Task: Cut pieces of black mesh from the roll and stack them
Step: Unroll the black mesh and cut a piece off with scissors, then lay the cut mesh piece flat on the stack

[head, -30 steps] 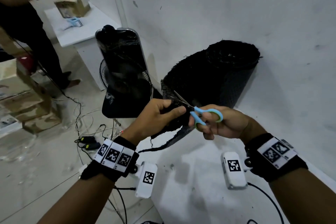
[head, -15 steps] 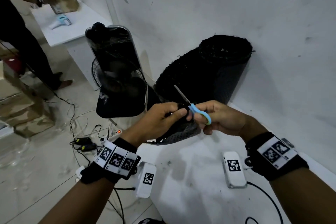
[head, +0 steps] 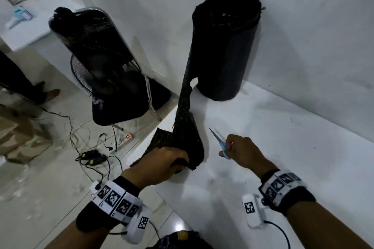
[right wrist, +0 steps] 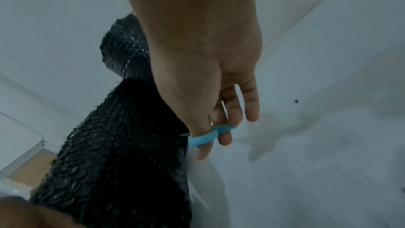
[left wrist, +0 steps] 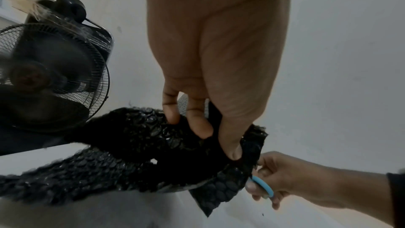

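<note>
I count 1 mesh roll (head: 222, 50) standing upright on the white table (head: 283, 147) against the wall (head: 303, 26), and 1 loose mesh strip (head: 185, 119) running from it down to my left hand (head: 159, 166), whose fingers are curled tight round its end. My right hand (head: 242, 151) grips 1 pair of blue-handled scissors (head: 219, 141), blades together, just beside the strip. 1 fan (head: 105, 79) stands on the tiled floor (head: 40, 188).
</note>
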Tool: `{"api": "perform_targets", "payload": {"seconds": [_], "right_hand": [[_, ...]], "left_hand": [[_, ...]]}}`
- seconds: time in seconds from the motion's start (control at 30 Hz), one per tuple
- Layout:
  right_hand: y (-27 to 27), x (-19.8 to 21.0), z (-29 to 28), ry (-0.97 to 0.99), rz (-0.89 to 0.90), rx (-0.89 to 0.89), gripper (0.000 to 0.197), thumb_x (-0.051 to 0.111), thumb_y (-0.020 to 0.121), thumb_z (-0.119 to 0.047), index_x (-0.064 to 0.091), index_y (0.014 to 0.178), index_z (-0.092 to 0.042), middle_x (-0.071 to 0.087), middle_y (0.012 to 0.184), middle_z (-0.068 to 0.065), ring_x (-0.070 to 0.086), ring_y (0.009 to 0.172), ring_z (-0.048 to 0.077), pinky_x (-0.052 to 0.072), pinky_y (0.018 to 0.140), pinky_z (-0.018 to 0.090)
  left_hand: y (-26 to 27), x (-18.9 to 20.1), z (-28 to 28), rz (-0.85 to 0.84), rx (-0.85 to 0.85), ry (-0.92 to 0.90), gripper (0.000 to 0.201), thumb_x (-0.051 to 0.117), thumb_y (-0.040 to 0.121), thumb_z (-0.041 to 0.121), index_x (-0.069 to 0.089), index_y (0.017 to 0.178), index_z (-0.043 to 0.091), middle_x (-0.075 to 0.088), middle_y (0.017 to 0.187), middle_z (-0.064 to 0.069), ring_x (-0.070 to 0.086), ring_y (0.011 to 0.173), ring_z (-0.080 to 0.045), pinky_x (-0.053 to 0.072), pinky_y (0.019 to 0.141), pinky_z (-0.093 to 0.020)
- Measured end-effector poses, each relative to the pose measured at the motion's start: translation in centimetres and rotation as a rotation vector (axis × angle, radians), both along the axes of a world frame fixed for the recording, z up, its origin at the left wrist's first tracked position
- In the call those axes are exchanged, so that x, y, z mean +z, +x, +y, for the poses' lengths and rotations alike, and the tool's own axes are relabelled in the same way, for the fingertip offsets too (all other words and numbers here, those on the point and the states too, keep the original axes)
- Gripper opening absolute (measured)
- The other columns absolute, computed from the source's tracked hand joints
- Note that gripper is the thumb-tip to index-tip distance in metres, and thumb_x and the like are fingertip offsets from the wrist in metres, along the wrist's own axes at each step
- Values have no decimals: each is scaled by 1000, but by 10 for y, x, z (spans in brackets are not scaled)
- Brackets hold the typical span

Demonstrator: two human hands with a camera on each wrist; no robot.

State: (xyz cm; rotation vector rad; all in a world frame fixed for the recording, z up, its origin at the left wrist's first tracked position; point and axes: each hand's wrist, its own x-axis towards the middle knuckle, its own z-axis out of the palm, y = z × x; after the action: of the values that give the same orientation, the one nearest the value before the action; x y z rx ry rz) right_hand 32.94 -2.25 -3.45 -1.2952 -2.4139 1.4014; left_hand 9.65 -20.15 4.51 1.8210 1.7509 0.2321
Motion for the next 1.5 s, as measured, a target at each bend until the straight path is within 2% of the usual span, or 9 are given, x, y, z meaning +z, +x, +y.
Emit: {"api": "perform_targets", "payload": {"seconds": [0.2, 0.37, 0.67, 0.87, 1.0, 1.1, 1.23, 1.37, 1.5], "right_hand": [[-30, -14, -8, 266, -101, 189, 33, 66, 88, -37, 36, 80, -27, 60, 81, 2, 60, 80, 28, 48, 62, 37], [-59, -28, -20, 427, -271, 529, 16, 62, 86, -25, 52, 93, -15, 63, 92, 14, 61, 85, 35, 37, 58, 32], [-79, -53, -24, 361, -425, 499, 19, 57, 88, -2, 67, 104, -1, 66, 105, 22, 63, 101, 34, 38, 67, 30], [-73, -45, -27, 292, -445, 527, 28, 56, 95, -20, 58, 120, -6, 58, 123, 16, 54, 116, 35, 45, 83, 37], [-56, -2, -34, -27, -123, 350, 19, 70, 88, -24, 63, 106, -21, 65, 99, 0, 63, 96, 19, 45, 78, 29], [-25, 53, -52, -403, 270, 253, 29, 82, 78, -30, 64, 101, -32, 67, 94, -6, 60, 80, 8, 47, 75, 23], [5, 94, -79, -457, 297, 308, 65, 87, 68, -45, 50, 121, -49, 54, 123, -21, 58, 104, -3, 48, 81, 17], [67, 101, -87, -164, 334, 73, 24, 81, 80, -38, 64, 96, -37, 59, 106, -16, 57, 104, 9, 44, 81, 21], [134, 119, -79, -93, 376, -172, 17, 75, 85, -40, 68, 92, -26, 69, 95, -10, 63, 94, 9, 48, 78, 33]], "left_hand": [[-2, -18, 12, 61, -87, -25, 22, 61, 96, 25, 71, 115, 29, 63, 124, 16, 59, 113, -4, 49, 95, -29], [-5, -29, 15, 20, -95, -32, 23, 62, 94, 25, 73, 113, 32, 61, 127, 17, 58, 115, -3, 51, 94, -34], [-14, -21, -4, -100, 47, 159, 58, 61, 88, -9, 59, 138, 20, 55, 143, 1, 49, 132, -7, 35, 110, -13], [-6, 7, -20, -205, 245, 207, 68, 60, 83, -2, 41, 136, 37, 41, 133, 19, 52, 103, 7, 42, 84, -8], [7, 32, -30, -376, 421, 146, 58, 62, 84, -4, 43, 116, 40, 56, 90, 23, 52, 57, -3, 45, 56, -28], [31, 54, -28, -484, 394, 137, 51, 59, 85, -11, 44, 113, 30, 62, 84, 21, 45, 44, -5, 38, 47, -19], [69, 73, -7, -615, 323, 143, 44, 59, 89, -6, 49, 110, 32, 62, 90, 8, 55, 51, -10, 45, 51, -21], [128, 94, 21, -576, 135, 180, 44, 61, 90, -4, 51, 117, 29, 61, 104, 11, 56, 50, -7, 43, 53, -15], [157, 106, 44, -417, 115, 387, 48, 75, 88, 25, 49, 126, 36, 53, 122, 17, 62, 87, -12, 43, 79, -9]]}}
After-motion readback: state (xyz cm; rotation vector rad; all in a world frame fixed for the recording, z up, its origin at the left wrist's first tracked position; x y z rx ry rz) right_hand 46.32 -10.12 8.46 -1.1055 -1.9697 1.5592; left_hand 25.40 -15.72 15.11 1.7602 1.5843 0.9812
